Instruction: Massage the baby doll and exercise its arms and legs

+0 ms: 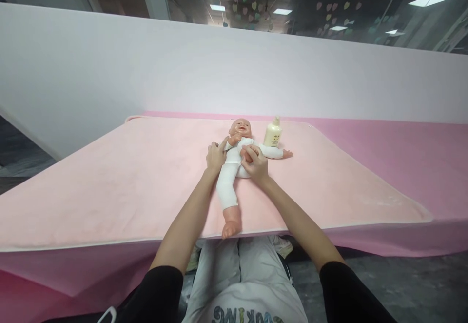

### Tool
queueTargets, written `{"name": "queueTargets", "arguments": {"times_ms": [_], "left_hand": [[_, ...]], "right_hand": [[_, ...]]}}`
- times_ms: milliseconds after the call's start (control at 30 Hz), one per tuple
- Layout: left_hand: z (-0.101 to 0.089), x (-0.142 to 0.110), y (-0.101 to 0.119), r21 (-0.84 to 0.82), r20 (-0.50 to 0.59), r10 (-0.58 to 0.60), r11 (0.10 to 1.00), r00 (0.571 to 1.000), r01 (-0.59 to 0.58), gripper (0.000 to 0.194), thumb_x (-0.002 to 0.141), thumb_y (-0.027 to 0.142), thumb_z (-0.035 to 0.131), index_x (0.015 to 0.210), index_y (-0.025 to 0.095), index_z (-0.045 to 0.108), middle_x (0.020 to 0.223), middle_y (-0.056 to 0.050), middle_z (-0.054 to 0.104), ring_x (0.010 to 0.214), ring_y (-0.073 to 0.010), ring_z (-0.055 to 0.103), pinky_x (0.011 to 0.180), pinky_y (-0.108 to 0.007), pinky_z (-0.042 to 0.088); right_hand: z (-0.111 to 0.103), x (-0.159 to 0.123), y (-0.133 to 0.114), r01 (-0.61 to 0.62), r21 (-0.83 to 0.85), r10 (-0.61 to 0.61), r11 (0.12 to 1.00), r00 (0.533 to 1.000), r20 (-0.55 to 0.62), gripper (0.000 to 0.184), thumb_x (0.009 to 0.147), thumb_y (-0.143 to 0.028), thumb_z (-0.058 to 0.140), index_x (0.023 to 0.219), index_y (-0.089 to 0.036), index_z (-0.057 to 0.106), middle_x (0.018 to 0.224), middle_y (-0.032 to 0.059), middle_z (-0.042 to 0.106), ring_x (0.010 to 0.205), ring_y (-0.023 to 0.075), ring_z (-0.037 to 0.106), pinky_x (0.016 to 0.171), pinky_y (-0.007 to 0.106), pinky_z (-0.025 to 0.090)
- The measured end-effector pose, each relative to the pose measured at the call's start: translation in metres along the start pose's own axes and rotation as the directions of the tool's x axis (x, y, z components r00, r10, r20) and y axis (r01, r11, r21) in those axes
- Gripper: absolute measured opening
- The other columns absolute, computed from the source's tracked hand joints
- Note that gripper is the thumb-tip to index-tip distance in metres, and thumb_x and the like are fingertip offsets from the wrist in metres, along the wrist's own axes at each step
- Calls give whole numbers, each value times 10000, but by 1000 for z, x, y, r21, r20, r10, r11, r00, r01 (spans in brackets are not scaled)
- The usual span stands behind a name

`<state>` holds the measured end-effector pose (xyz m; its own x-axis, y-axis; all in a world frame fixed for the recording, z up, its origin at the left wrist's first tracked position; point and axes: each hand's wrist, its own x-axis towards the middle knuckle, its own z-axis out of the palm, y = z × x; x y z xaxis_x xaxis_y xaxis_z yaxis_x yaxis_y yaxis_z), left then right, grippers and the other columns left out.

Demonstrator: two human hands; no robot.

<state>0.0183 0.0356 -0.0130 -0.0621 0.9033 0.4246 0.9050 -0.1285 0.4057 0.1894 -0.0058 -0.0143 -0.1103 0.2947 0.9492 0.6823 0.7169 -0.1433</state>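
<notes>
Two hands rest on a baby doll (231, 176) in white clothes, lying face up on a pink blanket (127, 181) with its head toward twelve o'clock and one foot at the near edge. The left hand (216, 156), fingers loosely together, presses the doll's side at nine o'clock; the right hand (255, 164) curls its fingers around a doll limb at the belly. A cream lotion bottle (273, 133) stands upright at two o'clock from the doll's head, just beside it.

A table draped in a deeper pink cloth (402, 137) carries a pale pink padded mat (127, 176) with white edging. On the mat a baby doll (234, 167) in white clothes lies on its back, and a cream lotion bottle (272, 132) stands upright just beside its head.
</notes>
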Motion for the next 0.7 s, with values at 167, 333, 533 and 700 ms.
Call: {"name": "queueTargets", "arguments": {"times_ms": [167, 333, 533, 700], "left_hand": [[7, 1, -12, -240, -41, -129, 964, 991, 116, 603, 919, 321, 453, 1513, 286, 356, 1041, -124, 608, 1003, -290, 592, 848, -390, 475], [16, 5, -25, -596, -23, -302, 769, 953, 229, 581, 887, 379, 481, 1457, 293, 405, 949, -35, 675, 828, -236, 650, 778, -353, 496], [13, 0, -16, -547, -94, -345, 801, 934, 241, 670, 919, 449, 441, 1521, 208, 272, 1102, -118, 665, 961, -292, 650, 808, -395, 493], [4, 0, -10, -148, -39, -73, 987, 997, 67, 665, 922, 360, 476, 1545, 239, 280, 1072, -156, 603, 1049, -326, 588, 857, -410, 473]], "right_hand": [[-8, -4, 0, 156, -59, -161, 986, 984, -77, 298, 905, -257, 519, 1165, -224, 660, 1083, 125, 642, 962, 199, 670, 734, 284, 588], [-41, 5, 6, 160, -91, -182, 983, 914, -362, 363, 949, -416, 420, 1139, -219, 659, 1090, 150, 588, 1028, 273, 635, 808, 445, 578], [-51, 11, 15, 36, -37, -48, 999, 908, -416, 377, 905, -516, 451, 1009, -213, 650, 960, 130, 550, 925, 287, 605, 780, 501, 550], [-22, 8, 7, -56, -70, 48, 996, 993, -111, 175, 860, -368, 576, 917, -216, 642, 954, 92, 568, 881, 208, 617, 750, 342, 555]]}}
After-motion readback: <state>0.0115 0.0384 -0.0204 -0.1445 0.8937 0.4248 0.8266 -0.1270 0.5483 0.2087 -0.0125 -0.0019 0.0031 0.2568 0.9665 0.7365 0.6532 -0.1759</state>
